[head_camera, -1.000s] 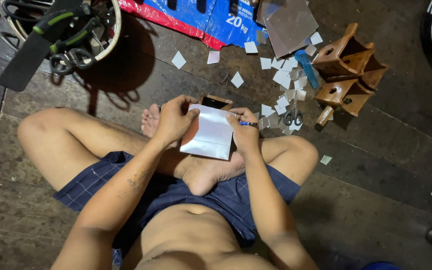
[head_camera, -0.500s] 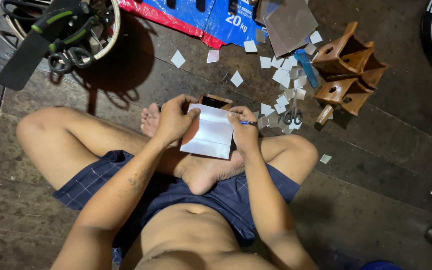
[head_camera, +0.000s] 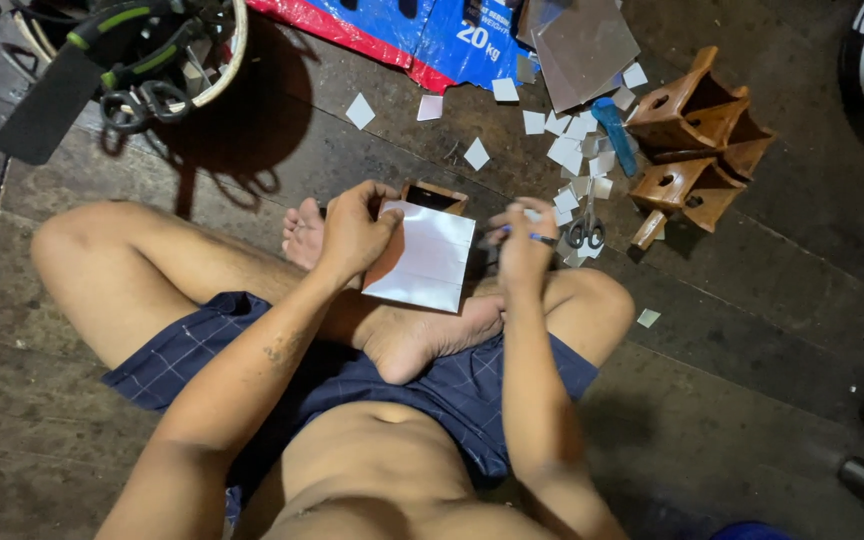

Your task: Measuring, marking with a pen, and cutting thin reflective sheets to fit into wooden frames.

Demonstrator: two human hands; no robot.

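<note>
Head view, left hand (head_camera: 352, 232) gripping white sheet (head_camera: 424, 257), right hand (head_camera: 522, 250) pinching pen (head_camera: 527, 236), blue-red sack (head_camera: 422, 35) beyond

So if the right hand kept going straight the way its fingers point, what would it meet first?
Probably the scissors among the white paper squares on the floor; the right hand, holding a pen, points up-frame toward them, though depth is unclear.

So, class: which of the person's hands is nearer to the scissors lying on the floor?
Right. The right hand, holding a small pen-like tool, sits just beside the scissors. The left hand is farther off, across the white sheet that it holds.
</note>
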